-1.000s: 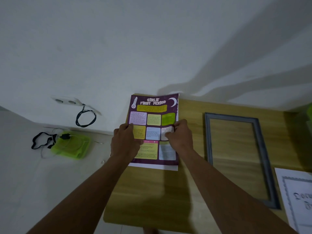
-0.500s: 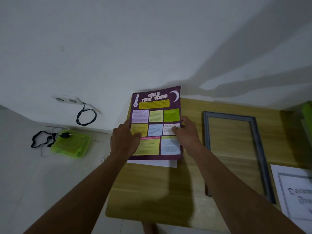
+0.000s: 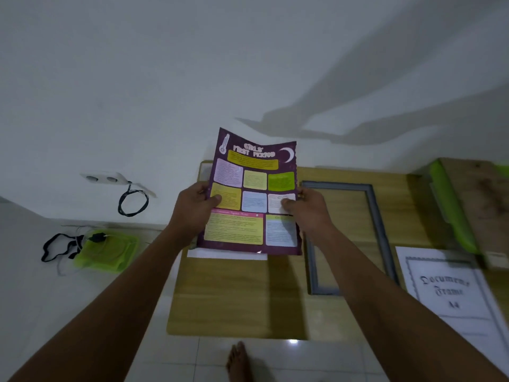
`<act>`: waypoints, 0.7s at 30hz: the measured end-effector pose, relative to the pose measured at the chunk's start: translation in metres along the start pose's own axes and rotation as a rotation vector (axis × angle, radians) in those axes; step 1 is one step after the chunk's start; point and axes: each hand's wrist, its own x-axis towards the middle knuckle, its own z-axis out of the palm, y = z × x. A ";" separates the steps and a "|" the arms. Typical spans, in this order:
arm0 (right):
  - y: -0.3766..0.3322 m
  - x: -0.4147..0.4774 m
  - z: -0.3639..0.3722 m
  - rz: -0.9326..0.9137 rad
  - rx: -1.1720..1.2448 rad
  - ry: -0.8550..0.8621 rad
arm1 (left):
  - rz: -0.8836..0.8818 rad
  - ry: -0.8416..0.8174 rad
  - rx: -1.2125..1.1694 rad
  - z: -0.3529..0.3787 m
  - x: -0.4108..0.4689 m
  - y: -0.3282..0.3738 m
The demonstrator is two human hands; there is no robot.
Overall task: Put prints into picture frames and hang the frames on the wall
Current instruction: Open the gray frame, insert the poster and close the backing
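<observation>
- The purple print [image 3: 253,188], headed "Girls' First Period", is held up off the wooden table [image 3: 234,299], tilted towards the camera. Its top edge bows in front of the white wall [image 3: 165,78].
- The left hand [image 3: 192,213] grips the print's left edge at nine o'clock. The thumb presses on the yellow panel on the front, and the fingers are curled out of sight behind the sheet.
- The right hand [image 3: 308,213] grips the right edge at three o'clock, with the thumb on the white panel and the fingers wrapped behind.
- Both grips sit about halfway up the print, so its upper half stands free above the hands and its lower half hangs below them.
- A white sheet [image 3: 225,255] lies flat on the table just under the print's bottom edge, at six o'clock.
- A grey frame [image 3: 381,230] lies flat on the table at three o'clock of the print, beyond the right hand; wood shows through its opening.
- Further towards four o'clock lies a white insert sheet [image 3: 454,293] printed "Document Frame A4".
- At nine o'clock, on the floor, sits a green tray [image 3: 107,253] with a black cable [image 3: 133,201] above it, hanging below a wall socket [image 3: 102,178].
- A bare foot [image 3: 239,362] shows at six o'clock, below the table edge.
</observation>
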 end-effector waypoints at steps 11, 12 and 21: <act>-0.051 -0.066 -0.086 -0.207 -0.088 0.018 | 0.565 0.117 0.454 0.125 -0.089 0.054; -0.052 -0.068 -0.092 -0.197 -0.063 -0.001 | 0.579 0.091 0.484 0.137 -0.098 0.055; -0.024 -0.071 -0.180 -0.155 -0.008 0.043 | 0.418 0.157 0.419 0.196 -0.135 0.062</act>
